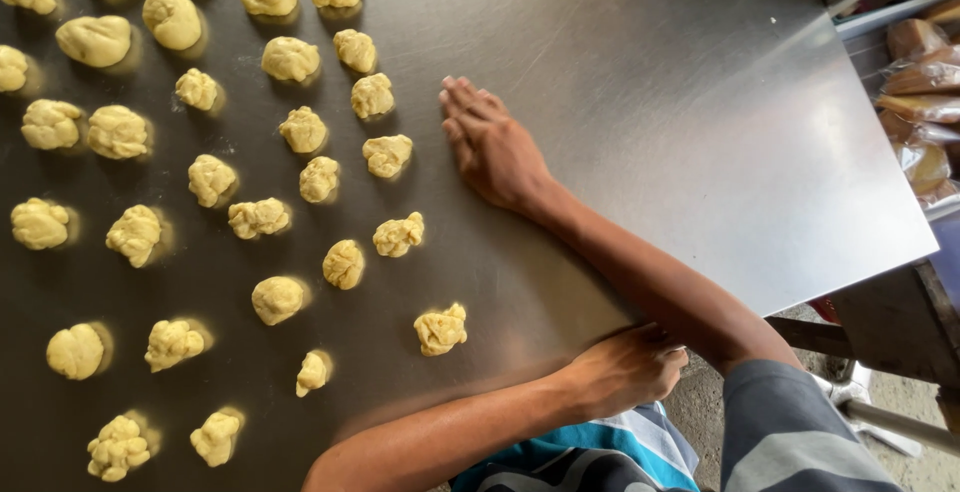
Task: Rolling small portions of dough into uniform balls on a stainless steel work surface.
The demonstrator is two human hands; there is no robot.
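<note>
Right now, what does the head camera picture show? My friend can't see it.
A person's right hand lies flat on a shiny steel table, beside many small yellow dough lumps spread over its left part. Their left hand is curled at the table's near edge. Wrapped bread sits off to the right.

A brushed stainless-steel surface [660,72] carries many small, pale yellow, knobbly lumps of dough [300,130], spread loosely across its left part. One lump [441,330] lies apart from the others, nearest the surface's near edge.

Bakery: dough lumps [278,299], steel table [650,72]
</note>
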